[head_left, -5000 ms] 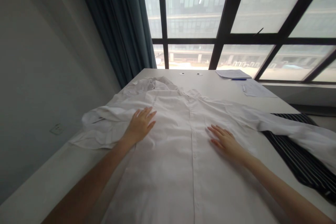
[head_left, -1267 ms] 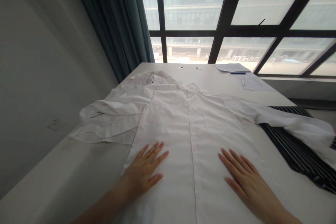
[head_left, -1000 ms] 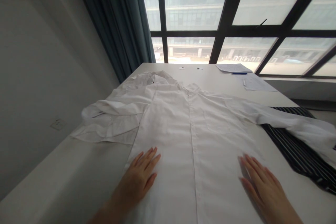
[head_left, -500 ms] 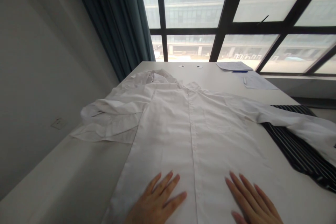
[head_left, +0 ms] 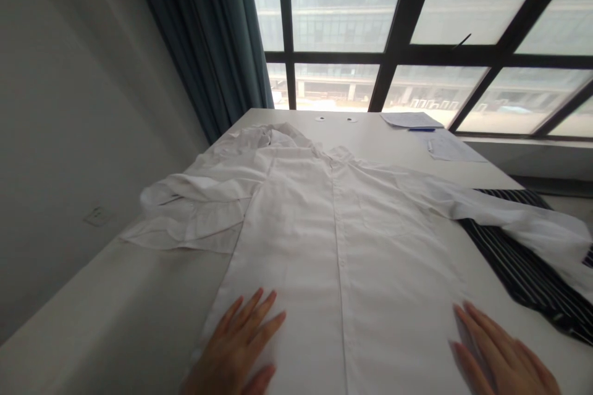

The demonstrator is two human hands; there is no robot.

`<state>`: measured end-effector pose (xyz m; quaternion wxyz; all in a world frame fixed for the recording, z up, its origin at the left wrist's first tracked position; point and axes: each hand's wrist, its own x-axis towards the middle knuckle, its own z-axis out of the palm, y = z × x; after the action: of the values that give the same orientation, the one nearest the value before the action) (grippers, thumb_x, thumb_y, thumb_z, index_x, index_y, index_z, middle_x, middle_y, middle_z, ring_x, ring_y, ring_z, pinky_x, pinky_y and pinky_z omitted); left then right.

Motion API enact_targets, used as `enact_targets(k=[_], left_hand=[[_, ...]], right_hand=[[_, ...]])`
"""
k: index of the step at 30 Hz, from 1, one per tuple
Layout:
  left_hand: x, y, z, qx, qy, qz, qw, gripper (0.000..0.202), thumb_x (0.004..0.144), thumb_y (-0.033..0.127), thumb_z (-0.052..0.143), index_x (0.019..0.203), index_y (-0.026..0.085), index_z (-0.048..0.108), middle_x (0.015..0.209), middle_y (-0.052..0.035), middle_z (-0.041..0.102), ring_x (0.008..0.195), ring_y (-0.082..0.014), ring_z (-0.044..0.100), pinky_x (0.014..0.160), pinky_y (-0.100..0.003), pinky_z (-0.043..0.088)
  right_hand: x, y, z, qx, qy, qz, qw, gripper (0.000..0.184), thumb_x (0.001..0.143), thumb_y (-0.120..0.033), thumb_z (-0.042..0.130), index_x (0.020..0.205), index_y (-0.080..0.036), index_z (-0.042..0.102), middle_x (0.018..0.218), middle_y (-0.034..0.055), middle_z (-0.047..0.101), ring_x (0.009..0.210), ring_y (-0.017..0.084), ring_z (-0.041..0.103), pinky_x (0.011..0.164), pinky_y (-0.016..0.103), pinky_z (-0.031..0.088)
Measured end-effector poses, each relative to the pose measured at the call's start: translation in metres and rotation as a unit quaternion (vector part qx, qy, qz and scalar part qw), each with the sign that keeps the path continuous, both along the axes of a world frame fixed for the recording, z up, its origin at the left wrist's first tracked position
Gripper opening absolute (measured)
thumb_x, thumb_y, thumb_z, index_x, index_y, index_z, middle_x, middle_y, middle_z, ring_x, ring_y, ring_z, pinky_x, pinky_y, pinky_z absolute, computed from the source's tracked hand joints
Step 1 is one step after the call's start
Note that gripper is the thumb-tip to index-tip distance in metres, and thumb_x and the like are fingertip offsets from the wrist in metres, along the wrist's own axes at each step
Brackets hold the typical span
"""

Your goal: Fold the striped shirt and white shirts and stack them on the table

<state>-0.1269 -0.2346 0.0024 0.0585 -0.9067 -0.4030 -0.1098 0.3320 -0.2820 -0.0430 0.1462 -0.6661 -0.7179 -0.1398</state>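
Observation:
A white button-front shirt [head_left: 343, 228] lies spread face up on a white table [head_left: 139, 296], collar toward the window. Its left sleeve [head_left: 189, 210] is bunched at the table's left edge. Its right sleeve [head_left: 519, 222] stretches out to the right. My left hand [head_left: 236, 349] lies flat and open on the shirt's lower left front, fingers apart. My right hand [head_left: 503, 358] lies flat and open at the shirt's lower right edge. Neither hand holds anything.
A dark striped cloth [head_left: 528, 259] lies under the right sleeve at the table's right side. Papers [head_left: 430, 133] and a blue pen [head_left: 420, 129] sit at the far end near the window. A dark curtain [head_left: 208, 37] hangs at the back left beside a grey wall [head_left: 69, 105].
Over five seconds both hands slid from the shirt's chest down toward me. In the last half second they moved apart, the left one leftward and the right one to the shirt's right edge.

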Motion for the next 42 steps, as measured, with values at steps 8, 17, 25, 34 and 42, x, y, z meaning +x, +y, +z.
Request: enact_targets(k=[8, 17, 25, 34, 42], left_hand=[[0.022, 0.072, 0.017, -0.021, -0.04, 0.013, 0.999, 0.042, 0.092, 0.02, 0.048, 0.133, 0.023, 0.054, 0.142, -0.006, 0.053, 0.138, -0.0232, 0.04, 0.113, -0.044, 0.035], [0.069, 0.133, -0.007, -0.038, 0.013, -0.001, 0.999, 0.059, 0.096, 0.043, 0.047, 0.149, 0.022, 0.034, 0.157, -0.0126, 0.031, 0.146, -0.0284, 0.024, 0.117, -0.048, 0.022], [0.057, 0.132, -0.013, -0.049, -0.007, -0.01, 0.999, 0.057, 0.098, 0.048, 0.04, 0.152, 0.031, 0.029, 0.158, -0.0052, 0.03, 0.147, -0.0244, 0.021, 0.118, -0.045, 0.016], [0.012, 0.121, -0.014, -0.03, 0.01, 0.018, 0.999, 0.06, 0.097, 0.039, 0.044, 0.153, 0.031, 0.024, 0.159, -0.0035, 0.026, 0.147, -0.0231, 0.023, 0.118, -0.044, 0.019], [0.011, 0.144, 0.0, -0.016, -0.061, 0.038, 0.997, 0.037, 0.094, 0.027, 0.049, 0.131, 0.024, 0.055, 0.135, -0.0053, 0.06, 0.131, -0.0226, 0.047, 0.114, -0.045, 0.03]], right_hand=[[-0.048, 0.082, 0.039, 0.0, 0.03, 0.155, 0.988, 0.063, 0.097, -0.038, 0.04, 0.155, -0.03, 0.016, 0.146, 0.0099, 0.049, 0.131, 0.03, 0.049, 0.102, 0.049, 0.044], [-0.078, 0.164, 0.025, -0.116, 0.005, 0.217, 0.969, 0.051, 0.101, -0.038, 0.033, 0.15, -0.024, 0.036, 0.154, 0.0073, 0.037, 0.143, 0.023, 0.03, 0.114, 0.048, 0.031], [-0.032, 0.165, 0.005, -0.102, 0.012, 0.126, 0.987, 0.055, 0.098, -0.051, 0.031, 0.149, -0.032, 0.036, 0.155, 0.0015, 0.035, 0.142, 0.024, 0.032, 0.112, 0.048, 0.034], [0.022, 0.15, -0.005, -0.046, -0.001, 0.058, 0.997, 0.062, 0.096, -0.055, 0.025, 0.145, -0.023, 0.043, 0.15, 0.0082, 0.044, 0.136, 0.026, 0.043, 0.106, 0.047, 0.039], [0.019, 0.188, 0.031, -0.005, -0.028, 0.068, 0.997, 0.034, 0.092, -0.035, 0.039, 0.098, -0.026, 0.071, 0.1, 0.0099, 0.075, 0.093, 0.03, 0.069, 0.098, 0.054, 0.039]])
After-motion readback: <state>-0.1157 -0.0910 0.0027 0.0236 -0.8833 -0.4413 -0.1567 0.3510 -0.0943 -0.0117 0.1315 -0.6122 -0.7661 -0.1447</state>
